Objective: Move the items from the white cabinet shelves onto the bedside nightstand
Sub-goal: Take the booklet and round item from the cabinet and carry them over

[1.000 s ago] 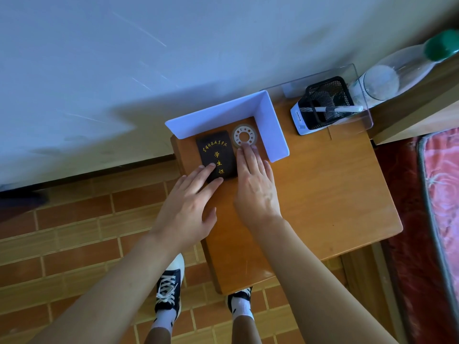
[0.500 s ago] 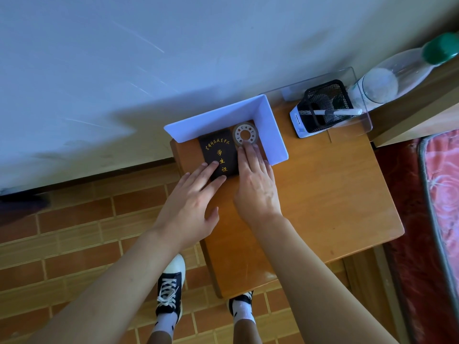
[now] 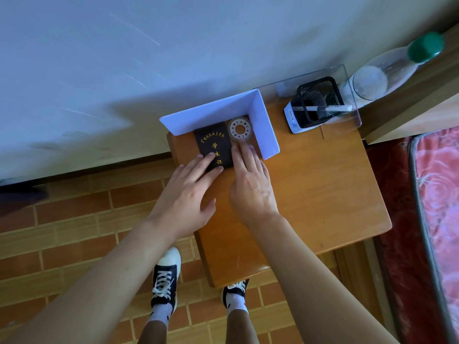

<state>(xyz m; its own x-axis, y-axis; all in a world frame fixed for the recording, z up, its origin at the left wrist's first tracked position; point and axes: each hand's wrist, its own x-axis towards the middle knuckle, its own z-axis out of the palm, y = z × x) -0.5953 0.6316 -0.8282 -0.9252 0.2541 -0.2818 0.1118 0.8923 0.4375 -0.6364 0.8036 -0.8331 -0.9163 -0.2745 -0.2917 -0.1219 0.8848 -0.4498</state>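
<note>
A wooden nightstand (image 3: 323, 194) is seen from above, set against a pale wall, with a bed (image 3: 439, 207) cut off at the right edge of the view. At its far left corner a white L-shaped divider (image 3: 263, 125) is stood on edge, and within the angle two items are laid flat: a dark booklet (image 3: 211, 142) with gold lettering, and just beside it on the right a round tape roll (image 3: 240, 129) with a patterned face.

The left hand (image 3: 188, 192) is laid palm-down, its fingers (image 3: 208, 158) spread flat and resting on the near end of the booklet; that end is covered by them, so the lower characters are only partly readable. The right hand (image 3: 250, 182) is likewise flat, its fingers (image 3: 244, 147) held close together, with the tips touching the near rim of the tape roll. Nothing is clamped by either hand; both are merely pressed on top.

At the far right of the nightstand a black mesh holder (image 3: 318, 100) with a white pen (image 3: 327, 108) across it is set on a white device (image 3: 291, 120), of which only one edge is shown. These are partly enclosed by a clear acrylic panel (image 3: 352, 95), hard to trace against the wall. A clear bottle (image 3: 382, 75) with a green cap is seen behind it, blurred near the frame corner. Two sneakers (image 3: 166, 276) are visible on the brick-patterned floor (image 3: 62, 232); the right one is largely hidden by the nightstand.
</note>
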